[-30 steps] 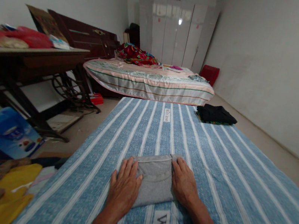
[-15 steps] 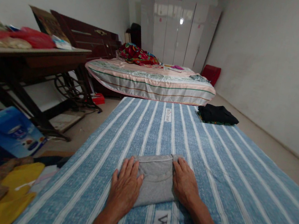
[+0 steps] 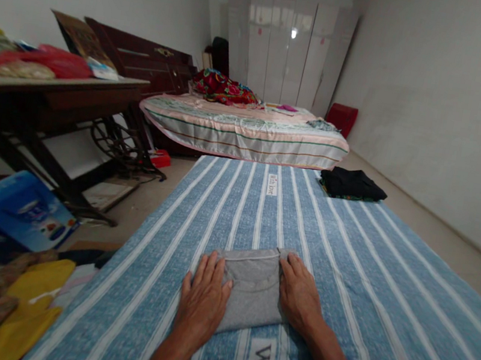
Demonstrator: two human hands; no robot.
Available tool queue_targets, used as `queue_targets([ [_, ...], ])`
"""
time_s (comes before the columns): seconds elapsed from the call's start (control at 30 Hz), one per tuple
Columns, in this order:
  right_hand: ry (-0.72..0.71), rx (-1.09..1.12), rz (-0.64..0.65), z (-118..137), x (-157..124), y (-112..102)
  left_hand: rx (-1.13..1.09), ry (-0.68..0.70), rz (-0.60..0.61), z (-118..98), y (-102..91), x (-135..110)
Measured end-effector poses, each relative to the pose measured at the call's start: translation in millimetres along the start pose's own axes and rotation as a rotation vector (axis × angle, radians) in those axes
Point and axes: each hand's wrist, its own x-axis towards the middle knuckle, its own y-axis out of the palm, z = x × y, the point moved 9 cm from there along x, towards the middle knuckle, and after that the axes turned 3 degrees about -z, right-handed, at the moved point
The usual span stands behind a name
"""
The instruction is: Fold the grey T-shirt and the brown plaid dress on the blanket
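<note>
A folded grey garment (image 3: 253, 288) lies on a blue and white striped mattress (image 3: 367, 273) in front of me. My left hand (image 3: 201, 301) lies flat on the garment's left edge, fingers stretched out and together. My right hand (image 3: 299, 296) rests flat on its right edge, fingers likewise extended. Neither hand grips anything. Both forearms reach in from the bottom of the view.
A folded black garment (image 3: 352, 184) sits at the mattress's far right corner. Another bed (image 3: 243, 129) with colourful cloth stands beyond, white wardrobes (image 3: 283, 50) behind it. A dark wooden table (image 3: 53, 95), a blue box (image 3: 22, 218) and yellow cloth (image 3: 25, 310) lie to the left.
The view has drifted slightly; both hands stay pressed on the grey garment in the same places.
</note>
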Motion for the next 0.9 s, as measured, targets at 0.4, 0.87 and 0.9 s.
queue_targets([
  [0.4, -0.012, -0.001, -0.018, -0.5, -1.3, -1.1, -0.015, -0.001, -0.002, -0.1, 1.2, -1.2],
  [0.87, -0.011, -0.017, 0.007, -2.1, -2.3, 0.8, -0.029, -0.008, 0.003, -1.1, 1.0, -1.7],
  [0.9, -0.009, -0.017, 0.007, -2.0, -2.3, 0.1, -0.030, -0.009, 0.008, -1.2, 0.7, -1.9],
])
